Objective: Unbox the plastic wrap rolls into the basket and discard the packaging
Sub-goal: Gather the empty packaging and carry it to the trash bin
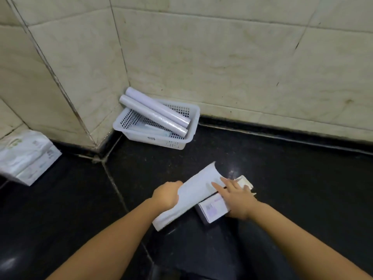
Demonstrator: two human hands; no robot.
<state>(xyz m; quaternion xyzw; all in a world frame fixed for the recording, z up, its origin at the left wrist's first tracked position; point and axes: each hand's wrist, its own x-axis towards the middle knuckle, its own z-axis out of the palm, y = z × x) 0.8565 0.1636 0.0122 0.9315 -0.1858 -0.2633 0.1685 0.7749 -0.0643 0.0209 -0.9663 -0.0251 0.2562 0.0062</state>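
Note:
A white perforated basket [155,139] stands in the tiled corner on the dark floor. Two plastic wrap rolls [155,113] lie slanted in it, their upper ends sticking out over the back left rim. Near me, my left hand [167,194] grips the lower left part of a white roll-shaped wrapper [193,194] that slants up to the right. My right hand [236,197] lies on a white cardboard box [214,209] with a barcode label, fingers spread and touching the wrapper. The box's far end [245,181] shows open flaps.
A white plastic pack of tissues or wipes [28,156] lies on the floor at the left by the wall. Beige tiled walls meet in a corner behind the basket. Dark glossy floor extends to the right and left of my arms.

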